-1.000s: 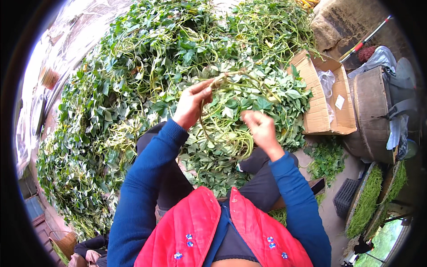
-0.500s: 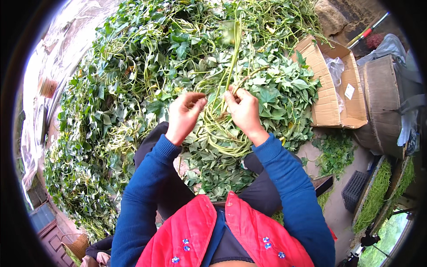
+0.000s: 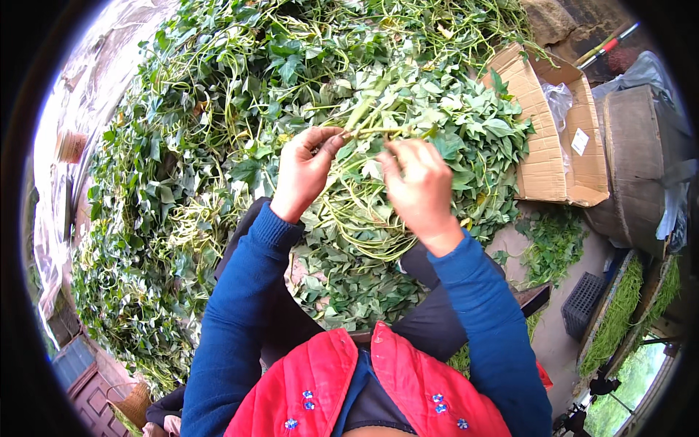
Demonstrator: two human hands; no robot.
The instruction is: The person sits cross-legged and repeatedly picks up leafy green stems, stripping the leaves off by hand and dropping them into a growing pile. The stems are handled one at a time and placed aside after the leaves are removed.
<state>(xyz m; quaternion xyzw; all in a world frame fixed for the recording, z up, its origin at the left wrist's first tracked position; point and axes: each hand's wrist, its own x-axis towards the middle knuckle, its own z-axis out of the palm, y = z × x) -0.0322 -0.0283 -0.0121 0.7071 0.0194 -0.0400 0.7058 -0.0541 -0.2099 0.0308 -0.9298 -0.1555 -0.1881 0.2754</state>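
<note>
Over a heap of cut leafy vines [image 3: 349, 218], my left hand [image 3: 306, 169] pinches the end of a thin brownish-green vine stem [image 3: 373, 131] between thumb and forefinger. The stem stretches sideways toward my right hand [image 3: 421, 186], whose bent fingers close around its other end; motion blurs those fingertips a little. Both hands are held in front of me, a short gap apart. Below them, a loose coil of long yellow-green stems [image 3: 357, 237] lies on the leaves.
A large mound of vines [image 3: 160, 197] spreads to the left and far side. On the right stand an open cardboard box [image 3: 539, 160], a brown barrel-like container [image 3: 630, 160], a dark plastic basket [image 3: 581, 306] and trays of fine greens [image 3: 615, 317]. A wicker basket [image 3: 132, 402] sits lower left.
The long upright stems by my right hand are no longer raised. My left hand has moved slightly right and up onto a stem; my right hand has shifted right and turned.
</note>
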